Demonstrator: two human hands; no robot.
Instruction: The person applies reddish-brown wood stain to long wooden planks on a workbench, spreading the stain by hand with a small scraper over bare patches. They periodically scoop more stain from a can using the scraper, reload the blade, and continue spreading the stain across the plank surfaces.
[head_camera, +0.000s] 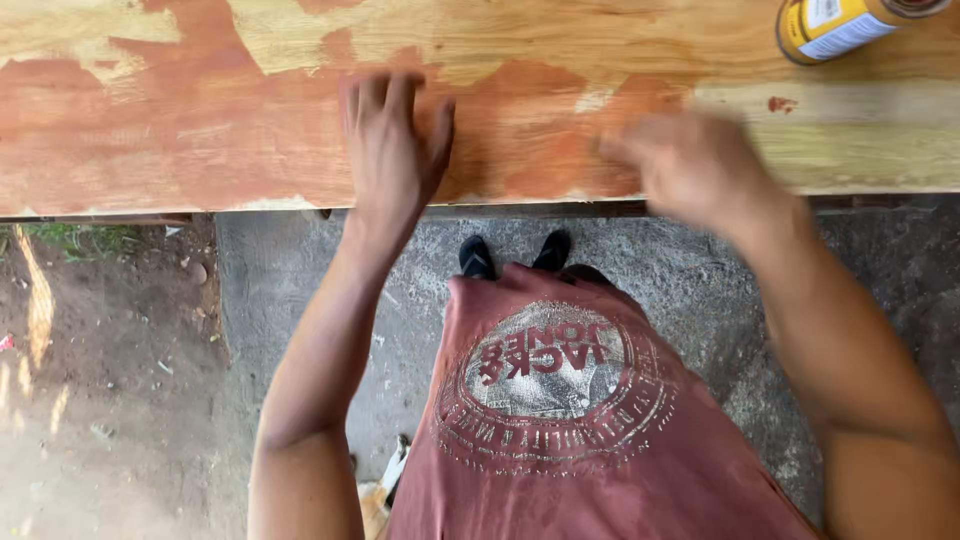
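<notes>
Left hand (392, 140): palm down, fingers extended and held close together, arm reaching forward with the elbow bent. Right hand (690, 165): blurred, fingers curled loosely, forearm angled inward from the right; grip cannot be told.

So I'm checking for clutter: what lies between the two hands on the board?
In the head view, only bare board with patchy reddish stain lies between the left hand and the blurred right hand; the yellow can sits farther right.
</notes>
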